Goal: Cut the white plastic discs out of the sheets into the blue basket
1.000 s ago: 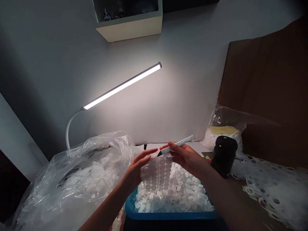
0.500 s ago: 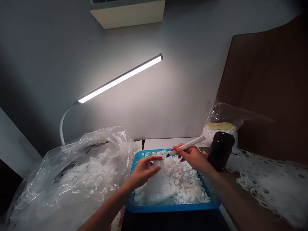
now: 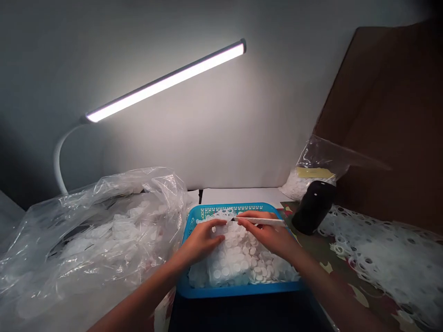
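Observation:
Over the near-left part of a blue plastic basket [image 3: 238, 291], my left hand [image 3: 204, 237] pinches a translucent sheet [image 3: 226, 269] marked with rows of round white discs. My right hand [image 3: 265, 233] grips a slim pen-like tool [image 3: 270, 222] with a white, wrapped-looking handle and a dark pointed tip. The tip points left, close to the sheet's upper edge by my left fingertips; whether it touches cannot be made out. Loose white discs [image 3: 265, 267] are heaped in the basket under both hands.
A big clear plastic bag [image 3: 138, 184] of white pieces lies left. To the right stand a tilted black container [image 3: 313, 207], a pile of ring-holed sheet scraps [image 3: 384, 258], a smaller clear bag [image 3: 308, 184] and cardboard [image 3: 387, 115]. A lit lamp [image 3: 166, 83] hangs above.
My right hand has lowered the tool from a steep slant to nearly level, its tip shifting left toward my left fingers. The camera view has also shifted, with the lamp appearing larger and higher.

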`<state>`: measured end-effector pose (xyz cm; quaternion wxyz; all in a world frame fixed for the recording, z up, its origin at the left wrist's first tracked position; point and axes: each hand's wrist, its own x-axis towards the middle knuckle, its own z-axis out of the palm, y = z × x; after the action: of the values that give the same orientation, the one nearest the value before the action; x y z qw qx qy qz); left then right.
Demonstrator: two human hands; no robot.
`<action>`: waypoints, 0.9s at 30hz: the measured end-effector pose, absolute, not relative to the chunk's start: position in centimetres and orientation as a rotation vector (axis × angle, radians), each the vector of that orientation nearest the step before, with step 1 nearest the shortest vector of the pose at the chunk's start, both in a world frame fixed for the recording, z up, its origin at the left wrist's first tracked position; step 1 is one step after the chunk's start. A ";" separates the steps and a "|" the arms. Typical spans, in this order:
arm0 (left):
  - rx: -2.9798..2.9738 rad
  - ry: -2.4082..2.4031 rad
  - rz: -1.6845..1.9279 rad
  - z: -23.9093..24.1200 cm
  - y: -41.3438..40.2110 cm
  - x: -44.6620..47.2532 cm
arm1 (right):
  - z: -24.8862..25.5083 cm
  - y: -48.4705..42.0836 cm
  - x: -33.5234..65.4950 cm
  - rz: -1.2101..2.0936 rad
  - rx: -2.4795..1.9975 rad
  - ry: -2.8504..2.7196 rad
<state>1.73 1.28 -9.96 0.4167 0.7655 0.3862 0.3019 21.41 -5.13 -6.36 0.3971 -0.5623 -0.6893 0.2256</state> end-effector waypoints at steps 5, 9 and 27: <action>1.879 0.988 0.791 -10.0 1.1 1.8 | -6.9 -4.1 21.2 0.520 -1.430 -1.880; 1.883 0.999 0.789 -10.1 1.3 1.9 | -7.8 -4.1 21.0 0.489 -1.441 -1.948; 2.009 1.047 0.694 -10.3 1.3 2.0 | -7.8 -4.6 21.1 0.312 -1.492 -1.958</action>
<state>1.97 1.27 -10.29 0.3764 0.7855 0.4095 0.2714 21.06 -4.64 -7.85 0.3241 -0.5688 -0.7465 0.1190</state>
